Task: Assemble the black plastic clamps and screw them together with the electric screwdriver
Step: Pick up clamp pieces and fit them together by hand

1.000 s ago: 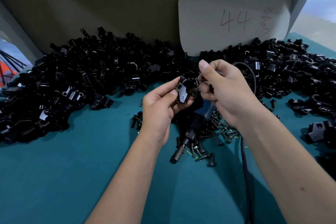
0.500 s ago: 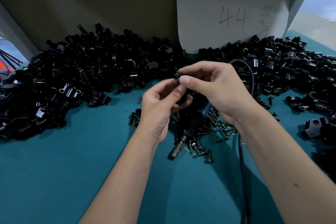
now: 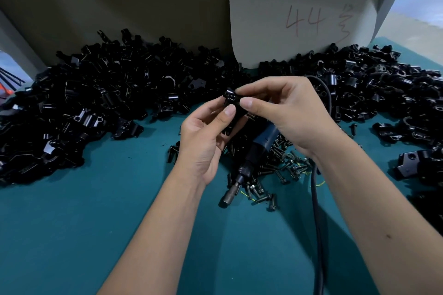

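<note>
The black clamp (image 3: 232, 103) is mostly hidden between both hands, its shape hard to make out. Left hand (image 3: 206, 141) fingers curl round it from below; right hand (image 3: 287, 112) thumb and forefinger pinch its top.

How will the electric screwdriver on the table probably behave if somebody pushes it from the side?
The screwdriver has a round body, so it may roll. It lies among loose screws, which would likely scatter. Its cable looks thick and may drag on it.
</note>
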{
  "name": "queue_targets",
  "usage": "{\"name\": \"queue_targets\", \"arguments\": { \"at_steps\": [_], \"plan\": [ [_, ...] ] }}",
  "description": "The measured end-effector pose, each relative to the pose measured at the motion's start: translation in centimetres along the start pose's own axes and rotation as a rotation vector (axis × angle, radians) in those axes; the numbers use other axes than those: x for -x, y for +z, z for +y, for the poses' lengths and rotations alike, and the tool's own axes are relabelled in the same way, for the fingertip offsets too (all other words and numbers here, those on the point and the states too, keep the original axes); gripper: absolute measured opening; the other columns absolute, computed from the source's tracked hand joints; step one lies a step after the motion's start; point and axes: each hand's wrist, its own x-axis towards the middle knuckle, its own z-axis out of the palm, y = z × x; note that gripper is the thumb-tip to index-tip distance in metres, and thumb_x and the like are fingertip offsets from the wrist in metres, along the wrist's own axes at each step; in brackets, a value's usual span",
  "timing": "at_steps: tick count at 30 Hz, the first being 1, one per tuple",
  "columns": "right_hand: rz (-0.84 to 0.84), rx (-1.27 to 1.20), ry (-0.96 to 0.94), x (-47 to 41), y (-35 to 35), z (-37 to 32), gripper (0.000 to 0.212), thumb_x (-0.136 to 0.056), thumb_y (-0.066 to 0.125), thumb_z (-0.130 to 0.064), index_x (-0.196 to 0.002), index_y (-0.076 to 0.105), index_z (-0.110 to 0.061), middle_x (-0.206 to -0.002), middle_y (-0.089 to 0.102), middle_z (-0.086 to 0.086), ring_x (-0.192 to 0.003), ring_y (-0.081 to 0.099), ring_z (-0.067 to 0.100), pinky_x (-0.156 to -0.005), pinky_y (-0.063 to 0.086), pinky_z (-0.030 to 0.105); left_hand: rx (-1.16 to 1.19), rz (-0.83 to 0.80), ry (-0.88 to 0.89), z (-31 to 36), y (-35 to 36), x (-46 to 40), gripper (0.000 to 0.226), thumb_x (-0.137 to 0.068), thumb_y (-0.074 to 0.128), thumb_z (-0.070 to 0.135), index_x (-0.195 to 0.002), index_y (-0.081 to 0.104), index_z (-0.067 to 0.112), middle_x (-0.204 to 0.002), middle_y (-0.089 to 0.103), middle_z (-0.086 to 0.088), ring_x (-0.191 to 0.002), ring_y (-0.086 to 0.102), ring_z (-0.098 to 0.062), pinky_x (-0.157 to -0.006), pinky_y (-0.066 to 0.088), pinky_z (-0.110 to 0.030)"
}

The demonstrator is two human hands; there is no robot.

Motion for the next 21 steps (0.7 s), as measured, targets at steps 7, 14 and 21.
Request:
{"name": "queue_targets", "arguments": {
  "at_steps": [7, 14, 21],
  "plan": [
    [-0.055, 0.183, -0.015, 0.2, -0.3, -1.0, 0.014, -0.09, 0.082, -0.012, -0.103, 0.081, -0.015, -0.094, 0.08, -0.001, -0.093, 0.076, 0.015, -0.086, 0.061, 0.029, -0.041, 0.004, -0.024, 0.0, 0.1, 0.1, 0.028, -0.08, 0.076, 0.015, -0.104, 0.071, 0.002, -0.099, 0.077, -0.007, -0.095, 0.075, -0.016, -0.077, 0.061, -0.028],
    [-0.301, 0.779, 0.246, 1.5, -1.4, -5.2, 0.016, -0.093, 0.077, -0.025, -0.077, 0.074, -0.024, -0.062, 0.072, -0.006, -0.05, 0.067, 0.005, -0.048, 0.053, 0.018, -0.007, 0.092, -0.011, 0.6, -0.3, -0.1, 0.022, -0.073, 0.081, 0.015, -0.093, 0.074, 0.009, -0.093, 0.075, -0.008, -0.084, 0.073, -0.016, -0.071, 0.061, -0.026],
    [-0.468, 1.015, 0.503, 5.7, 2.2, -4.5, 0.028, -0.087, 0.084, -0.036, -0.075, 0.071, -0.014, -0.059, 0.068, 0.002, -0.045, 0.066, 0.016, -0.045, 0.051, 0.022, 0.019, 0.138, -0.019, 0.4, -0.1, 0.1, 0.007, -0.078, 0.079, 0.012, -0.084, 0.078, 0.01, -0.087, 0.076, -0.008, -0.079, 0.072, -0.016, -0.068, 0.06, -0.024]
  ]
}}
